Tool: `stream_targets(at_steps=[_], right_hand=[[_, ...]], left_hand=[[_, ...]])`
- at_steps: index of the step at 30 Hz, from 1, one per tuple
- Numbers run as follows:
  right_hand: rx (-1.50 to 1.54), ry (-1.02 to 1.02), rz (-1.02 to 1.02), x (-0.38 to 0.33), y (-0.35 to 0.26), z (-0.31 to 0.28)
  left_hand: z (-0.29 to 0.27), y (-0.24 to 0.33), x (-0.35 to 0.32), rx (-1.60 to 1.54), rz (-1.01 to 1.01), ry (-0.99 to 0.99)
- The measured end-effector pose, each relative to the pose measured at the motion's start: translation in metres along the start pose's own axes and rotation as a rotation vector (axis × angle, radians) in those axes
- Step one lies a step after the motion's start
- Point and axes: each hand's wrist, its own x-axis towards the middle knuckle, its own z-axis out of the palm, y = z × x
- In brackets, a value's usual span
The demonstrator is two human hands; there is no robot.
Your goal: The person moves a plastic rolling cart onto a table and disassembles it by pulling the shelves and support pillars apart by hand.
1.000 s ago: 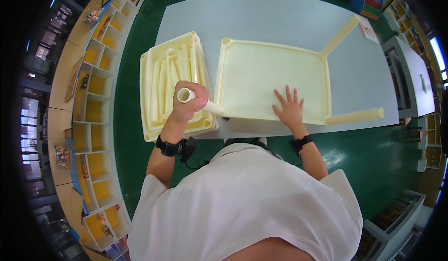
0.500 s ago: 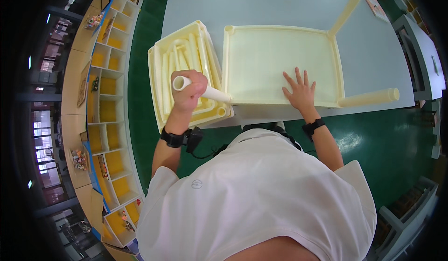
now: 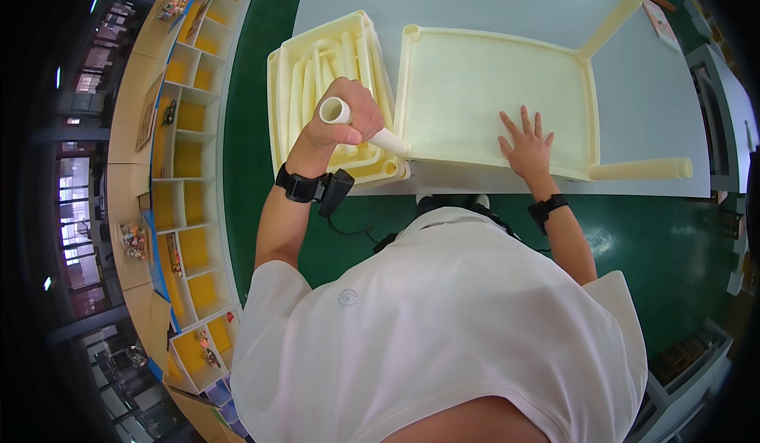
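A cream plastic panel with raised rims (image 3: 475,79) lies underside up on the table. My left hand (image 3: 352,109) is wrapped round a white plastic tube (image 3: 387,140) that stands from the panel's near left corner. The tube's hollow end shows above my fist. My right hand (image 3: 529,148) lies flat on the panel, fingers spread, towards its near right part. Similar tubes rise from the other right-hand corners, a far one (image 3: 616,22) and a near one (image 3: 645,169). The far left corner bears only a short round socket (image 3: 411,30).
Left of the panel, cream plastic trays (image 3: 279,118) hold several tubes and bent frame pieces (image 3: 348,51). Everything rests on a pale grey table (image 3: 649,102). A shelf unit with yellow-backed compartments (image 3: 188,158) runs along the left. A flat printed item (image 3: 662,25) lies at the far right.
The view has shifted, so the table and panel appear farther right and higher. My left fist has turned round the tube. My right hand stays flat on the panel.
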Motion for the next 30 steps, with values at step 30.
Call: stream_targets(at_steps=[30], right_hand=[[0.08, 0.055, -0.006, 0.001, 0.002, 0.005]], left_hand=[[-0.05, -0.044, -0.11, 1.502, -0.266, 0.223]])
